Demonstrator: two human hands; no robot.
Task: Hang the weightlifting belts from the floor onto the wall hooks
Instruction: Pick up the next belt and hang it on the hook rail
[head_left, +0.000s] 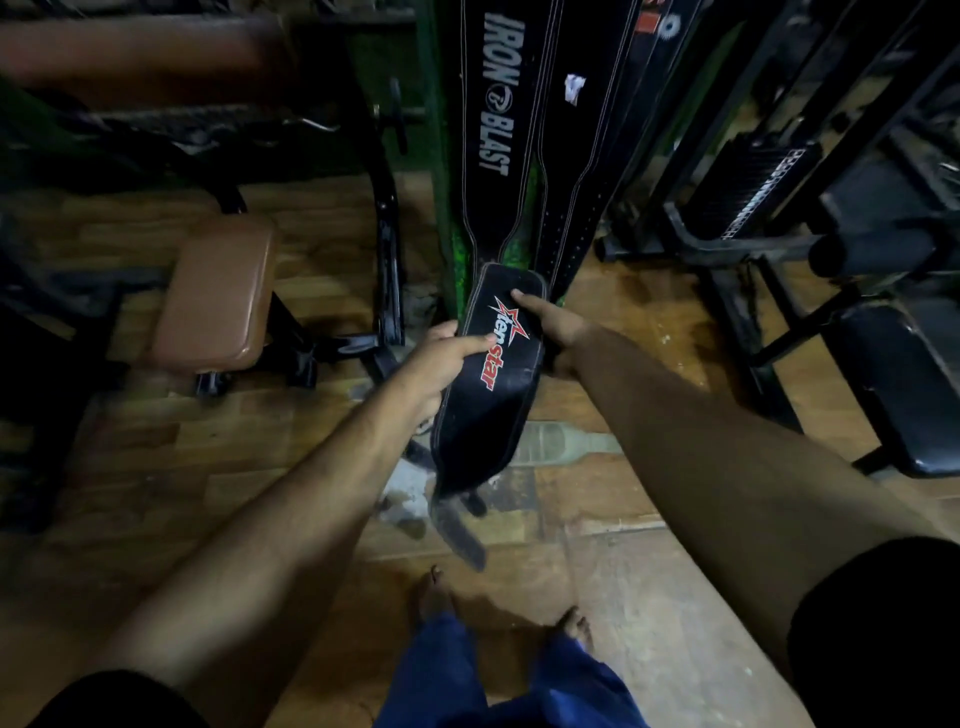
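A black weightlifting belt (488, 395) with a red star logo is held up in front of me, its strap end dangling toward the floor. My left hand (441, 358) grips its left edge, thumb across the face. My right hand (553, 325) grips the right edge, thumb on the logo. Just beyond, a black belt marked IRON BLAST (496, 104) hangs down the green wall, with a second black belt (587, 135) hanging to its right. The hooks are out of view.
A brown padded bench seat (218, 296) on a black frame stands to the left. Black machine frames and a weight stack (763, 192) fill the right. A black padded seat (904, 384) sits at the far right. My bare feet (436, 592) stand on the wooden floor.
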